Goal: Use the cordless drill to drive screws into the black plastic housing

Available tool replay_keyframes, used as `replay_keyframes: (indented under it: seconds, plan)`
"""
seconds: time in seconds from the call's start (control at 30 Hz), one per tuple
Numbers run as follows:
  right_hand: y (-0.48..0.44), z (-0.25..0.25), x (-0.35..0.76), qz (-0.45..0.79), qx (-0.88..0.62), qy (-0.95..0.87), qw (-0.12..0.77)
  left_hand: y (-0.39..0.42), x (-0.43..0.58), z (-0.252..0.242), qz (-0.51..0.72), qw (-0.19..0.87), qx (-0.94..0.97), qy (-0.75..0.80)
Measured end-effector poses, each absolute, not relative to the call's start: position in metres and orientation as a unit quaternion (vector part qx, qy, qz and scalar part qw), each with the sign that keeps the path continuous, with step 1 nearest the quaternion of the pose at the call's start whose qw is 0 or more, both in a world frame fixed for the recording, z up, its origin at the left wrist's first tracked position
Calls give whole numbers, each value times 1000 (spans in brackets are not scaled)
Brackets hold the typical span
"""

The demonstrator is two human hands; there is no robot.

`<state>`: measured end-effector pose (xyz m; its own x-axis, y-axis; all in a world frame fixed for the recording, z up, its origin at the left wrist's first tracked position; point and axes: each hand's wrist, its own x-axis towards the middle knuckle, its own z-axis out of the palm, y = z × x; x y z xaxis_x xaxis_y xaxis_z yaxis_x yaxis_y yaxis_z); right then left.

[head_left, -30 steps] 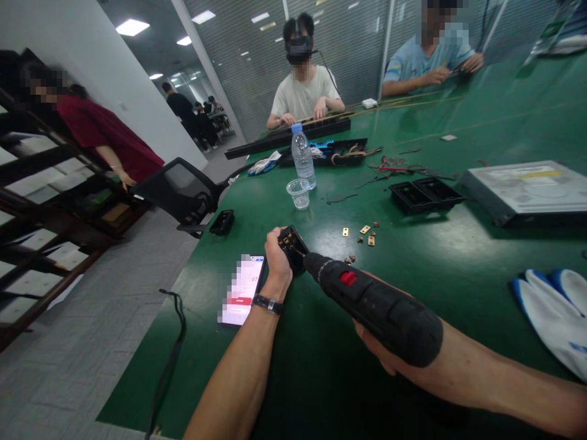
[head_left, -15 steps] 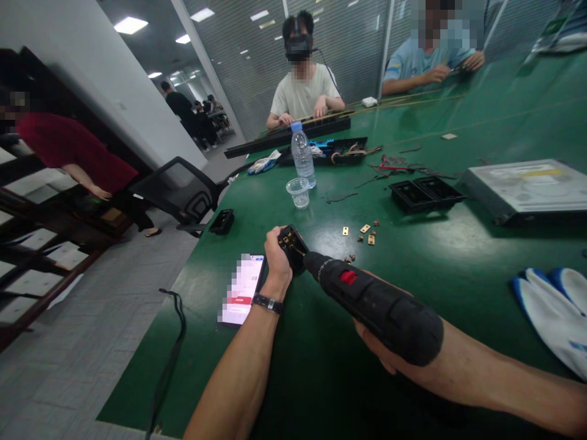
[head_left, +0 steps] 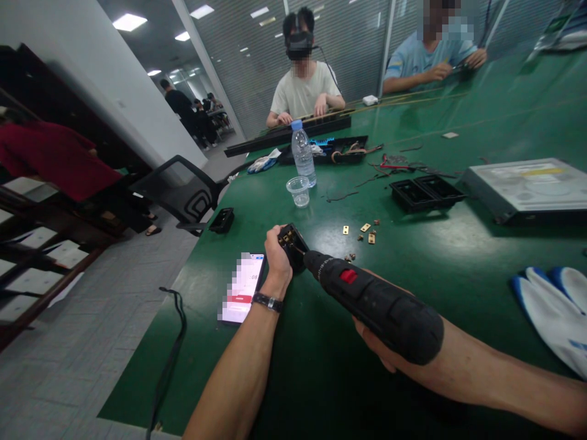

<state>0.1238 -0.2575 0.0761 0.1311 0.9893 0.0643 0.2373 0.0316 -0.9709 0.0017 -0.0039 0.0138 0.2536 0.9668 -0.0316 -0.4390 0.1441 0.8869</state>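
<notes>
left fingers (head_left: 274,243) holding a black box (head_left: 297,261), gold bits (head_left: 289,233) inside it, right fingers (head_left: 372,346) gripping a drill (head_left: 376,305) pointed at the box, wires (head_left: 355,149) in a long tray (head_left: 328,161)

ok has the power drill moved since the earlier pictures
No, not visibly: the power drill keeps its place against the leftmost brass plate, its front end still at the black case in the left hand.
</notes>
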Motion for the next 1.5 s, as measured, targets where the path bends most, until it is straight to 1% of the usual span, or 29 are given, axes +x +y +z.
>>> replay_keyframes:
  seconds: [0.47, 0.8, 1.03, 1.17, 1.37, 1.5]
  plan:
    - [-259, 83, 125, 383, -578, -541, 475, -3, 3, 13, 506, 683, 406, 337]
    - [-259, 79, 124, 400, -569, -541, 472, -3, 2, 13, 508, 685, 404, 330]
    - [-258, 76, 123, 391, -581, -533, 475, -2, 2, 11, 507, 685, 409, 327]
    - [-257, 82, 121, 386, -575, -541, 478, 1, 2, 8, 516, 682, 399, 330]
    - [-261, 94, 124, 384, -582, -559, 449, 2, 2, 7, 520, 680, 396, 332]
    - [-257, 92, 124, 375, -574, -567, 457, 1, 2, 8, 521, 677, 402, 330]
